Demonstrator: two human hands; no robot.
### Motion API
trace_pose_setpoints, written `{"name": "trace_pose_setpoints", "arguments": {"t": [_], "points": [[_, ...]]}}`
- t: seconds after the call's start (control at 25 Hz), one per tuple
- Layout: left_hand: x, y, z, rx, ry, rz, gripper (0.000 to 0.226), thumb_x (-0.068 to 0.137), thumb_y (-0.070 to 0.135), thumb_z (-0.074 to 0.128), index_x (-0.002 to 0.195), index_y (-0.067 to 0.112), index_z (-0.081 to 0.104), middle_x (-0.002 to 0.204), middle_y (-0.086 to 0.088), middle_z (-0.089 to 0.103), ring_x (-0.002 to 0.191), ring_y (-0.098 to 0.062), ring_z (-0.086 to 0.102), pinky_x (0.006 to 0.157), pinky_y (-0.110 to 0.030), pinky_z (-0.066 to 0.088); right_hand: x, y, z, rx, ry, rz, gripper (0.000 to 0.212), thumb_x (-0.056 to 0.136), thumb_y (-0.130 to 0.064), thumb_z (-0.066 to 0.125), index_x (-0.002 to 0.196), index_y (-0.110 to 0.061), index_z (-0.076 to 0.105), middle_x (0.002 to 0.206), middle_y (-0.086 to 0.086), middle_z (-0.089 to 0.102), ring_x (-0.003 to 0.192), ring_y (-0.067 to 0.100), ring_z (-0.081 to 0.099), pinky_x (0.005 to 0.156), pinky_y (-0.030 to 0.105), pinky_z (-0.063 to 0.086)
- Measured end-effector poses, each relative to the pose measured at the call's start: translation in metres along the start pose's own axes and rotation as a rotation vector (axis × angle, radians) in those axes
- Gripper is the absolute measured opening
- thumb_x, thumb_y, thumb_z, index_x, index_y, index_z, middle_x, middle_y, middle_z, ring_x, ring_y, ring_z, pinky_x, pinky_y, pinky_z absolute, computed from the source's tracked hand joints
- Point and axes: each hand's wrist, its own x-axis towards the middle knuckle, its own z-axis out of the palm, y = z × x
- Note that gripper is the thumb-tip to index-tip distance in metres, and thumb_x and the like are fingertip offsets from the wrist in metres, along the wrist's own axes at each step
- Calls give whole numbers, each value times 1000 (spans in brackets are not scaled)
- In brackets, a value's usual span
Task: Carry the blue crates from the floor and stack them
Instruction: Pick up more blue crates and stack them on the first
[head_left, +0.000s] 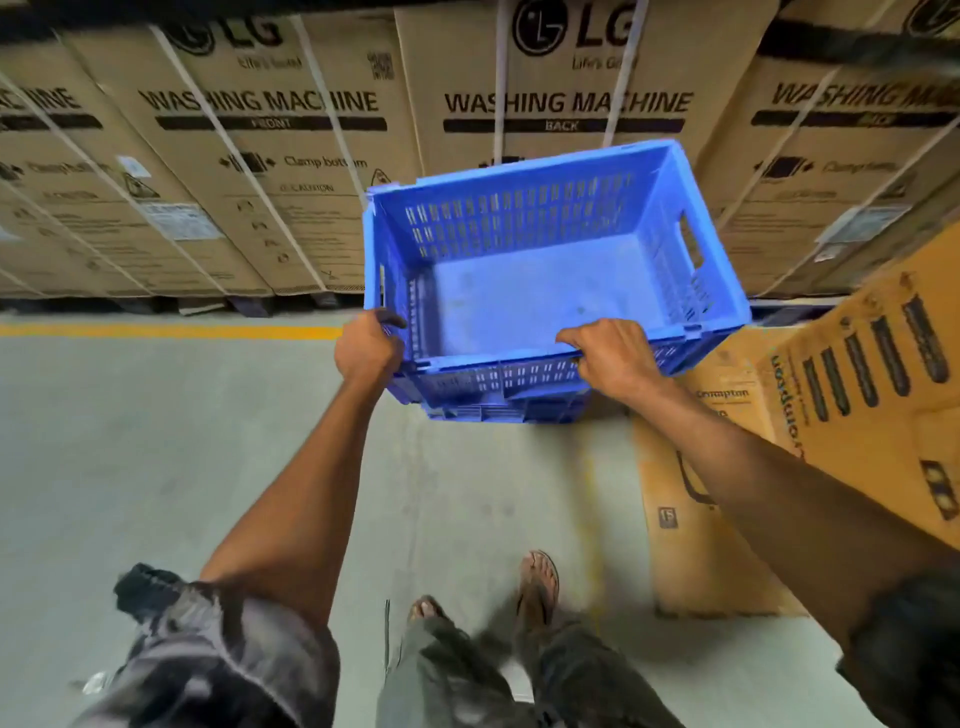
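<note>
An empty blue crate (545, 291) with slotted walls fills the upper middle of the head view, its open top facing me. My left hand (368, 349) grips its near left corner. My right hand (613, 358) grips its near rim, fingers curled over the edge. Under it, the edge of another blue crate (498, 408) shows, so the held one sits on or just above it. Whether the two crates touch I cannot tell.
Tall cardboard washing machine boxes (270, 156) line the back wall behind a yellow floor line (156, 331). Orange-brown cartons (883, 374) stand close on the right, one flat on the floor (691, 519). Grey concrete floor (130, 467) stretches to the left. My feet (537, 587) are below.
</note>
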Motion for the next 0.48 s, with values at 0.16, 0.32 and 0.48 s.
{"name": "trace_pose_setpoints", "arguments": {"t": [0.16, 0.32, 0.48], "points": [[71, -13, 42, -56, 72, 45, 38, 68, 7, 49, 87, 26, 77, 89, -5, 73, 90, -35, 67, 72, -35, 50, 82, 2, 52, 34, -35, -1, 37, 78, -6, 63, 111, -21, 68, 100, 11, 72, 97, 34, 67, 71, 34, 47], [137, -33, 95, -62, 67, 108, 37, 60, 7, 44, 77, 17, 76, 72, -6, 72, 80, -32, 67, 68, -34, 51, 133, -2, 134, 82, -94, 51, 34, 80, -5, 62, 110, -19, 67, 100, 14, 71, 94, 37, 66, 73, 37, 50], [183, -63, 167, -101, 94, 190, 34, 55, 14, 43, 69, 14, 74, 73, -6, 73, 79, -31, 68, 68, -36, 51, 173, 7, 216, 66, -93, 74, 41, 77, -3, 59, 114, -21, 65, 92, 17, 71, 88, 38, 67, 68, 38, 50]]}}
